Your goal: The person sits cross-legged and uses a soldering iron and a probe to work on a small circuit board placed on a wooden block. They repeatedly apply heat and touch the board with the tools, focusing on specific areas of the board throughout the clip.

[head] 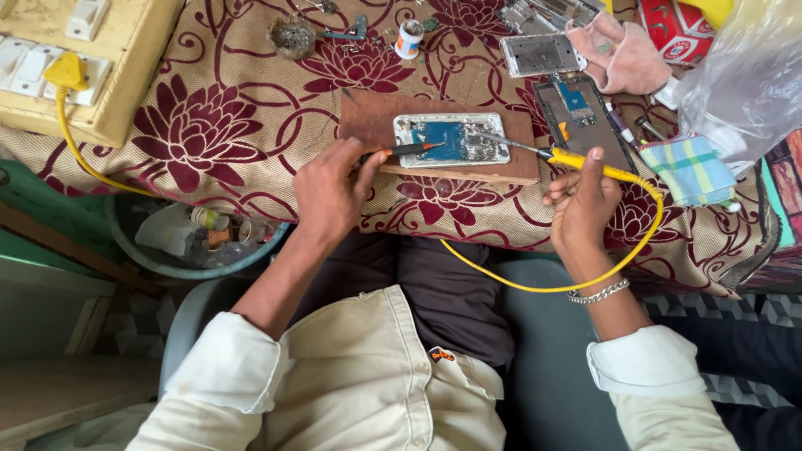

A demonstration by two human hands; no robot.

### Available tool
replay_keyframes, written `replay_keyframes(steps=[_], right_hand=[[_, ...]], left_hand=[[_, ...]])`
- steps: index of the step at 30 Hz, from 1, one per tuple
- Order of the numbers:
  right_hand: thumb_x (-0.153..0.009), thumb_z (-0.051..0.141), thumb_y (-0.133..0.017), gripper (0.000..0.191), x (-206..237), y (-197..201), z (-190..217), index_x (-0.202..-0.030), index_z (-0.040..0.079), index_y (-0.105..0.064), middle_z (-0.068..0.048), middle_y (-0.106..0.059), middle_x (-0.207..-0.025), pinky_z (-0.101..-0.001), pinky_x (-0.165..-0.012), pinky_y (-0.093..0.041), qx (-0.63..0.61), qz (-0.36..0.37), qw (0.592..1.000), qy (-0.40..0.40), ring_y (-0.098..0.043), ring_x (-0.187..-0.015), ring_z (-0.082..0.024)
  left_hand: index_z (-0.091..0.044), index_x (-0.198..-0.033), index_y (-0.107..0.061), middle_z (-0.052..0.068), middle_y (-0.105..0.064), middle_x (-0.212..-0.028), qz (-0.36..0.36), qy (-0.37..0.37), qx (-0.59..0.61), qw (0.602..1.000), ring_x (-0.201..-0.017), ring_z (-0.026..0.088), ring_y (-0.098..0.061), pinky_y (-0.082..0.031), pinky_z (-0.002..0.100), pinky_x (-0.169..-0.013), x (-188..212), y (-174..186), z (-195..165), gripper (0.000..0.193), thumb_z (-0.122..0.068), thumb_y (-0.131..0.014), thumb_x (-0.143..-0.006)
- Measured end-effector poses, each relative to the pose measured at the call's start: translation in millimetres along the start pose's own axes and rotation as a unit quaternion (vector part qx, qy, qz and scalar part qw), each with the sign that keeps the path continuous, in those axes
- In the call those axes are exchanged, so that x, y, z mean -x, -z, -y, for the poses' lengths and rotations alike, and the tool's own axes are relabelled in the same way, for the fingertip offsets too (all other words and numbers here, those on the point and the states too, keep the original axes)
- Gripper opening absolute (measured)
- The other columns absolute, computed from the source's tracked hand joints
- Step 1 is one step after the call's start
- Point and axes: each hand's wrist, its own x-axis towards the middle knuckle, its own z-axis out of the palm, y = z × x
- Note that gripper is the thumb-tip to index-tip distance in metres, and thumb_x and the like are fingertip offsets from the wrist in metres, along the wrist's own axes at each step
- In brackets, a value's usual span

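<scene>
Both hands work over an opened phone (452, 139) lying on a small wooden board (376, 117) on the floral tablecloth (217, 108). The left hand (330, 194) is closed around a thin black tool with an orange tip (407, 149), its point resting on the phone's blue board. The right hand (582, 203) grips a yellow soldering iron (576, 160), tip on the phone, its yellow cord (585, 280) looping below.
</scene>
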Motion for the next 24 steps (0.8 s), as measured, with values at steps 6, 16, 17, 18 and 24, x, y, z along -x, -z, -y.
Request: replay_keyframes(steps=[6, 16, 17, 18, 24], right_hand=[[-0.11, 0.044, -0.061, 0.051, -0.6, 1.0, -2.0, -0.074, 0.009, -0.053, -0.008, -0.059, -0.062, -0.0301, -0.049, -0.054, -0.006, -0.036, 0.999, 0.007, -0.058, -0.052, -0.014], [-0.112, 0.044, -0.058, 0.05, 0.5, 3.1, -4.0, -0.079, 0.007, -0.053, -0.009, -0.064, -0.068, -0.0294, -0.054, -0.058, -0.017, -0.037, 0.999, -0.002, -0.063, -0.058, -0.014], [-0.112, 0.042, -0.058, 0.047, 1.4, 3.7, -4.2, -0.082, 0.006, -0.056, -0.01, -0.065, -0.071, -0.0293, -0.054, -0.057, -0.02, -0.029, 0.999, -0.008, -0.062, -0.058, -0.014], [-0.112, 0.04, -0.058, 0.043, 1.9, 3.7, -4.6, -0.086, 0.005, -0.058, -0.01, -0.066, -0.073, -0.0292, -0.054, -0.057, -0.023, -0.022, 0.999, -0.013, -0.061, -0.058, -0.013], [-0.109, 0.027, -0.065, 0.026, 4.3, 3.6, -1.9, -0.103, 0.002, -0.066, -0.011, -0.07, -0.085, -0.0301, -0.057, -0.055, -0.031, 0.009, 0.999, -0.013, -0.061, -0.063, -0.013]], left_hand=[[-0.014, -0.097, -0.072, 0.004, -0.068, -0.077, -0.016, -0.001, -0.039, 0.999, -0.06, 0.022, -0.067, -0.048, 0.039, -0.048, -8.0, -15.6, -10.9, 0.021, -0.036, -0.071, -0.098], [-0.017, -0.104, -0.072, 0.005, -0.07, -0.083, 0.03, 0.06, -0.021, 0.998, -0.065, 0.025, -0.069, -0.048, 0.043, -0.053, -14.0, -12.5, -12.5, 0.023, -0.04, -0.069, -0.1], [-0.017, -0.105, -0.071, 0.006, -0.07, -0.083, 0.021, 0.054, -0.017, 0.998, -0.066, 0.025, -0.069, -0.048, 0.042, -0.054, -9.5, -11.0, -14.3, 0.023, -0.038, -0.07, -0.098], [-0.017, -0.107, -0.071, 0.006, -0.07, -0.084, 0.012, 0.048, -0.012, 0.999, -0.066, 0.026, -0.069, -0.048, 0.042, -0.054, -7.1, -10.0, -16.2, 0.024, -0.037, -0.071, -0.096], [-0.021, -0.112, -0.072, 0.001, -0.068, -0.066, 0.093, 0.126, 0.0, 0.988, -0.055, 0.023, -0.065, -0.045, 0.042, -0.052, 0.2, -8.1, -25.3, 0.028, -0.041, -0.073, -0.092]])
